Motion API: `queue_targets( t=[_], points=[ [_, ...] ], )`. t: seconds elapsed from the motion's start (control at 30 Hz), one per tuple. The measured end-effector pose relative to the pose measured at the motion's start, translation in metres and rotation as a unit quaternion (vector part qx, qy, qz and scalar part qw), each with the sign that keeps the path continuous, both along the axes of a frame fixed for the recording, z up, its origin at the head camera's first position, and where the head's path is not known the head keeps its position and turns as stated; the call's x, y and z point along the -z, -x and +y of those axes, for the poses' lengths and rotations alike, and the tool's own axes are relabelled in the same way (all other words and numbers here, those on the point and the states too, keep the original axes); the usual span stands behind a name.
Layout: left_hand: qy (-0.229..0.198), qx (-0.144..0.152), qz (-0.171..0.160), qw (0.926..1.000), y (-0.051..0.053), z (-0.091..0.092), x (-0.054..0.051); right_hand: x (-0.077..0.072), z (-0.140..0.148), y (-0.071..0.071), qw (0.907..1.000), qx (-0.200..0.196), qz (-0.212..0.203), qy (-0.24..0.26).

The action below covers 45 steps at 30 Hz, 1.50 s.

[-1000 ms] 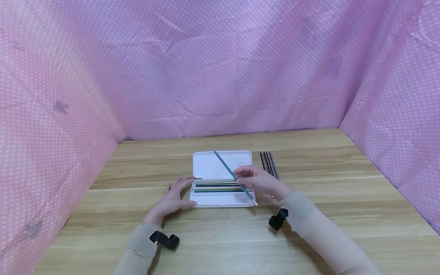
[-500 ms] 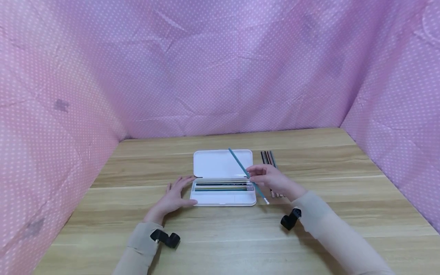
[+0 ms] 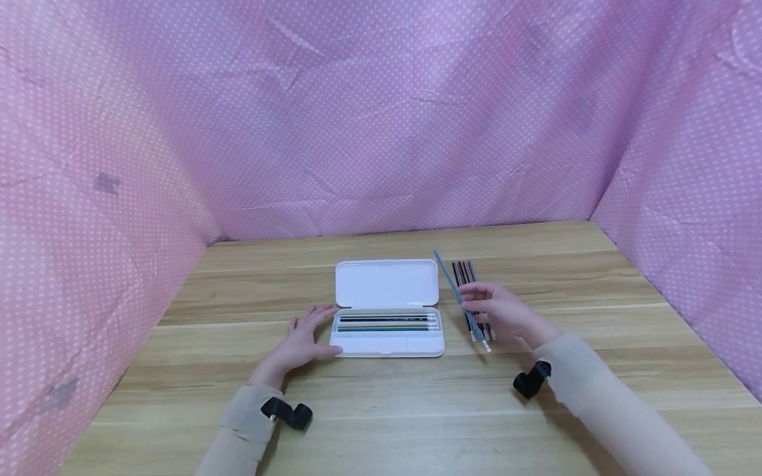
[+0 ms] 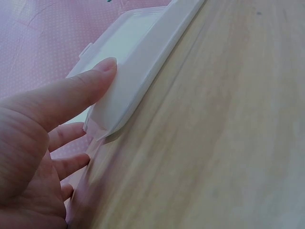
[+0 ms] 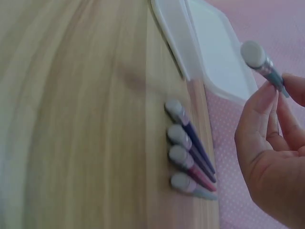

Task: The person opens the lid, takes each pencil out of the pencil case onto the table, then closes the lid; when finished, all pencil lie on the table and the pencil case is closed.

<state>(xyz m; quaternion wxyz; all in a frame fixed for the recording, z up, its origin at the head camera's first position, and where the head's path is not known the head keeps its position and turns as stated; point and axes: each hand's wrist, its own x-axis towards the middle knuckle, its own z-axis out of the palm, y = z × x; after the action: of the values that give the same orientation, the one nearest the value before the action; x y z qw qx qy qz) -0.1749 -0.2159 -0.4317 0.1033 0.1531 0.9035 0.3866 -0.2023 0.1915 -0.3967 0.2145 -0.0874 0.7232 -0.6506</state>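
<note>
A white pencil case (image 3: pixel 372 344) lies with its lid (image 3: pixel 387 284) folded back at mid-table. Several pencils (image 3: pixel 383 324) lie side by side in its rear part. My left hand (image 3: pixel 297 347) steadies the case's left end, its thumb (image 4: pixel 93 83) against the wall and its fingers spread behind. To the right of the case, my right hand (image 3: pixel 503 312) pinches a blue-green pencil (image 3: pixel 448 274) between thumb and fingertips, its eraser (image 5: pixel 253 54) toward me. The held pencil hovers just over more pencils (image 3: pixel 466 270) on the table, which the hand partly covers.
The wooden table (image 3: pixel 381 423) ends at a pink dotted cloth (image 3: pixel 381 132) that rises behind and at both sides. Black wrist cameras (image 3: pixel 286 413) sit on both forearms.
My right hand has carried the blue-green pencil rightward from over the case to beside and above the loose pencils. The left hand and the case have stayed in place.
</note>
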Motion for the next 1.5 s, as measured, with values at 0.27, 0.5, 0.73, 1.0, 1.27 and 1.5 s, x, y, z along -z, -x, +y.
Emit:
queue_targets(
  t=[0.27,0.5,0.73,1.0,1.27,1.5],
  points=[
    [0.003,-0.001,0.006,1.0000,0.001,0.000,0.001,0.000,0.024,0.002,0.9988,0.039,0.005,0.029],
    [0.001,-0.001,0.005,1.0000,0.000,-0.001,0.002,0.004,0.039,0.008,0.9967,0.066,-0.008,0.047],
    [0.002,-0.003,0.007,1.0000,0.001,-0.001,0.002,0.003,0.049,0.012,0.9956,0.079,-0.041,-0.030],
    [-0.001,-0.003,0.008,1.0000,0.000,0.000,0.001,0.011,0.058,0.020,0.9945,0.079,-0.037,-0.059],
    [0.000,-0.006,0.009,0.9999,0.000,0.000,0.000,0.005,0.039,0.022,0.9725,0.118,-0.011,-0.200],
    [0.003,-0.004,0.012,0.9999,0.000,0.000,0.000,0.010,0.032,0.027,0.9586,0.122,0.012,-0.257]
  ],
)
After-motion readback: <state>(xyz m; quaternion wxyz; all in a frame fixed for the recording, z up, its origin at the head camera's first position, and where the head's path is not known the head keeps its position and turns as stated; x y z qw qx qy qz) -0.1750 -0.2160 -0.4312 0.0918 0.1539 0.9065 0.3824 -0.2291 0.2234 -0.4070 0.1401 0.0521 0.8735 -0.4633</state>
